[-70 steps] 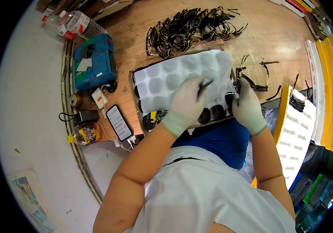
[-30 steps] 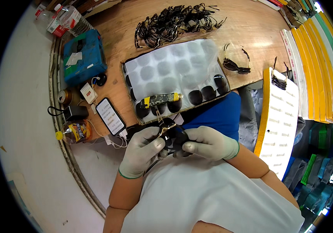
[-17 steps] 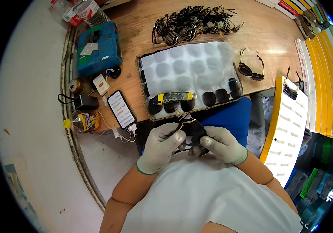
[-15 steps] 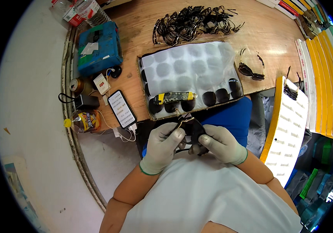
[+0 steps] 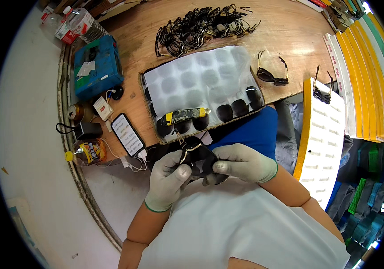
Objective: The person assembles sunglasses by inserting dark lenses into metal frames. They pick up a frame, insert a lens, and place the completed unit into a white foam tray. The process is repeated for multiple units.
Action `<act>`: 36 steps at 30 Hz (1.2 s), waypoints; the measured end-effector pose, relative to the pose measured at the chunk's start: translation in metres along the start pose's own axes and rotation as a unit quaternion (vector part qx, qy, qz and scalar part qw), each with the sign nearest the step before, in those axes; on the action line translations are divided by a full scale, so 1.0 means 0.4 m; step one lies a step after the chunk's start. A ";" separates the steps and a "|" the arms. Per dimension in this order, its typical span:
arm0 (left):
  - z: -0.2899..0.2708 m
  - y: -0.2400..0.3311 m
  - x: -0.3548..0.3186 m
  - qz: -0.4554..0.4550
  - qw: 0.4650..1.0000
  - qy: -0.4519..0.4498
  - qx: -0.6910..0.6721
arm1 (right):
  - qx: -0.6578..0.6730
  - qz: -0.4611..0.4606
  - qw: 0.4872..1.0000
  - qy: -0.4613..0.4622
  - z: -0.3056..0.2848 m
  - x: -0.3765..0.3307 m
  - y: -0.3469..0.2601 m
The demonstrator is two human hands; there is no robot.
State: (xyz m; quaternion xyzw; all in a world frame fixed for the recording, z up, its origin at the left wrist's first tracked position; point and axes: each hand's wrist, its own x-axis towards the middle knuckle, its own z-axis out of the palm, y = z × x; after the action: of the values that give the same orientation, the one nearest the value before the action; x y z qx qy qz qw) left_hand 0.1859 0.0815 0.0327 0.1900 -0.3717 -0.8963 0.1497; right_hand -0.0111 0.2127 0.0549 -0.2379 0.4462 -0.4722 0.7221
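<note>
A black pair of sunglasses [image 5: 206, 158] with gold trim is held between my two gloved hands, in front of my shirt. My left hand [image 5: 165, 179], in a pale glove with a green cuff, is closed round one side of the frame. At the opposite side, my right hand [image 5: 248, 165] pinches the dark edge between thumb and fingers; whether it grips frame or lens I cannot tell. A thin temple arm [image 5: 179, 138] sticks up toward a shallow cardboard box [image 5: 143, 96]. Inside it are dark lenses [image 5: 224, 113], partly under a white sheet [image 5: 180, 80].
A camouflage-and-yellow tool [image 5: 185, 116] lies across the lenses. Behind the box is a pile of eyeglass frames [image 5: 201, 31]. Sunglasses [image 5: 273, 79] rest at right, beside a white slotted tray [image 5: 324, 139] holding another pair [image 5: 321, 95]. A phone [image 5: 128, 135] and blue case [image 5: 98, 67] are left.
The whole view has shifted, so the table things sit further left. My hands have turned the sunglasses, and more of the dark front shows between them. Both hands keep hold.
</note>
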 end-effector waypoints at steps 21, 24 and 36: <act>-0.001 -0.001 0.006 0.074 0.963 -0.001 0.260 | -0.193 -0.117 0.972 0.060 -0.010 -0.005 -0.002; -0.012 0.005 0.011 0.068 0.970 0.002 0.233 | -0.220 -0.145 0.964 0.038 0.006 -0.002 -0.015; 0.050 0.072 0.050 0.132 0.900 -0.025 0.414 | -0.316 -0.177 0.918 0.164 0.032 -0.012 -0.004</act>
State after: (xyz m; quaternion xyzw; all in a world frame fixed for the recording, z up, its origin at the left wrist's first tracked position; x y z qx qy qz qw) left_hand 0.1630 0.0659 0.0618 0.1621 -0.7346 -0.6378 0.1652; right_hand -0.0013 0.2151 0.0645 -0.4478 0.6347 -0.4597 0.4306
